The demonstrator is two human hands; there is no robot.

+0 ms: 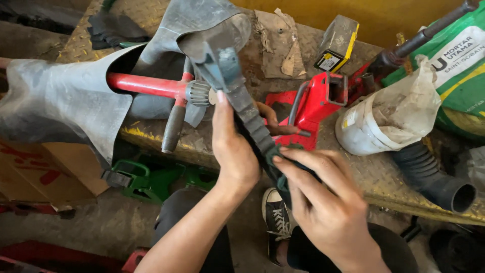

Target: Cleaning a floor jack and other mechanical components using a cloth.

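My left hand (232, 146) and my right hand (318, 197) both grip a dark ribbed rubber strip (251, 114) that runs up to a grey clamp-like piece (222, 65). The left hand holds the strip's middle from the left side. The right hand pinches its lower end, next to a bit of green material. A grey rubber inner tube (55, 101) drapes over the bench at the left and over a red-handled tool (151, 86).
A metal workbench (374, 177) carries a red metal tool (318, 106), a small yellow-and-black box (336, 43), a white bucket (374, 126) with a plastic bag, a black corrugated hose (434, 177) and a green sack (459, 65). A green tool (146, 179) and cardboard (45, 172) lie below.
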